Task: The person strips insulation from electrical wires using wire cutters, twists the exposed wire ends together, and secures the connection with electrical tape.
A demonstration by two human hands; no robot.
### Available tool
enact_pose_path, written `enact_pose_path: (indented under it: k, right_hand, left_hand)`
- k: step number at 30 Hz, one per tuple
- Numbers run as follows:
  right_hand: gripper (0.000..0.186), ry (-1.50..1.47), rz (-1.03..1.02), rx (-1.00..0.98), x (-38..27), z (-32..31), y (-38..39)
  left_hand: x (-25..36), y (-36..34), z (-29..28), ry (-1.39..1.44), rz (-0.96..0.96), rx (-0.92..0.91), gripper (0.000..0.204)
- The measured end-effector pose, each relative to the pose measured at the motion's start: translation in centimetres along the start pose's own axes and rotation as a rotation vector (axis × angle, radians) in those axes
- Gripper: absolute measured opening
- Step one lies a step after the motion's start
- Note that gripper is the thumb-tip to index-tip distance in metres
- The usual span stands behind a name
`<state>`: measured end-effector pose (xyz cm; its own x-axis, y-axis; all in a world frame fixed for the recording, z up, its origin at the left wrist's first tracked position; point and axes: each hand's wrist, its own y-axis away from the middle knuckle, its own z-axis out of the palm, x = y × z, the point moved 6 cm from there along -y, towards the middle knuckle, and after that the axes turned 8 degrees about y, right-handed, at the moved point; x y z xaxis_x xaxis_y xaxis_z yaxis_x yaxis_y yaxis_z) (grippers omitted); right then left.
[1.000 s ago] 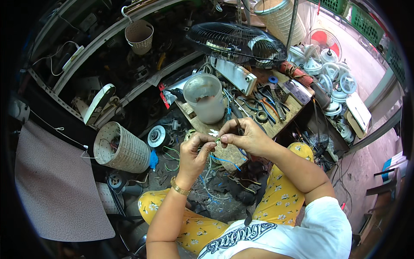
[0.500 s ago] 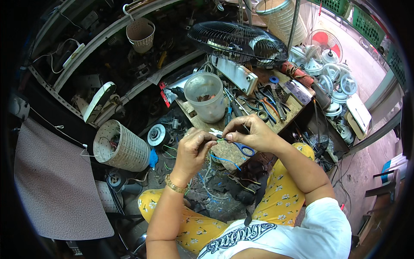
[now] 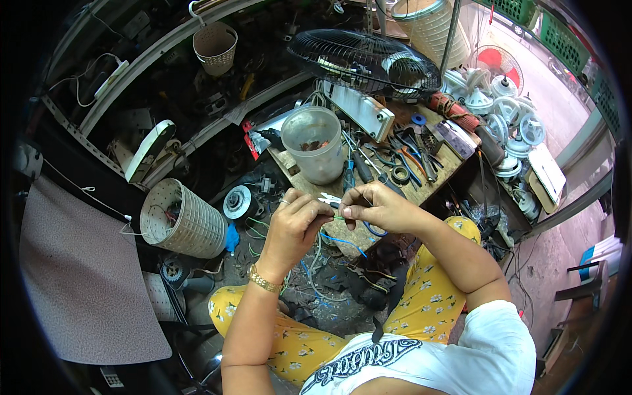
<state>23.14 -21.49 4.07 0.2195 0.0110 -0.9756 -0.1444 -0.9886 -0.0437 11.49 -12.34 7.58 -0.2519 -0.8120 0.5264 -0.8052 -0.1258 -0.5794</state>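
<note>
In front of me, at the near edge of the wooden bench, my left hand pinches a thin green wire between thumb and fingers. From the other side my right hand is closed on the same wire, its fingertips almost meeting the left ones. A blue wire hangs down below my hands; whether it joins the green one is hidden. Behind the right hand lies a pair of scissors with a blue handle, mostly covered.
On the bench stand a translucent bucket with scraps inside, scattered pliers and screwdrivers, and a black fan guard. A perforated white basket is to the left. Wire offcuts litter the floor; white fan parts pile up at right.
My right hand has shifted slightly down and its fingers curl closer to the left hand, covering more of the blue scissor handle. Both hands keep their hold on the wire.
</note>
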Motion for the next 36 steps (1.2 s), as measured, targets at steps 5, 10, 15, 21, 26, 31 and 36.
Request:
enact_pose_path:
  k: [5,10,15,21,26,31,36]
  right_hand:
    - [0.023,-0.280,0.263,-0.053,1.3,1.0,0.6]
    - [0.017,-0.155,0.115,0.073,0.1,0.8,0.4]
    - [0.015,0.098,-0.095,0.234,-1.7,-0.3,0.7]
    - [0.012,0.139,-0.126,0.238,-2.0,-0.3,0.9]
    - [0.009,0.083,-0.124,0.215,-1.7,-0.3,0.7]
    - [0.011,-0.039,-0.140,0.179,-1.4,-0.1,0.5]
    - [0.012,-0.035,-0.126,0.239,-1.2,-0.3,0.6]
  left_hand:
    - [0.4,0.3,-0.5,-0.017,0.106,0.153,0.016]
    - [0.1,0.7,-0.3,0.021,0.057,0.199,0.018]
    - [-0.2,0.7,-0.2,0.045,-0.004,0.192,0.017]
    - [-0.3,0.9,0.0,0.071,-0.039,0.209,0.015]
    - [-0.8,1.0,0.5,0.188,-0.039,0.225,0.014]
    - [-1.1,1.2,1.6,0.342,-0.067,0.258,0.010]
    - [-1.4,1.4,2.3,0.556,-0.232,0.299,0.008]
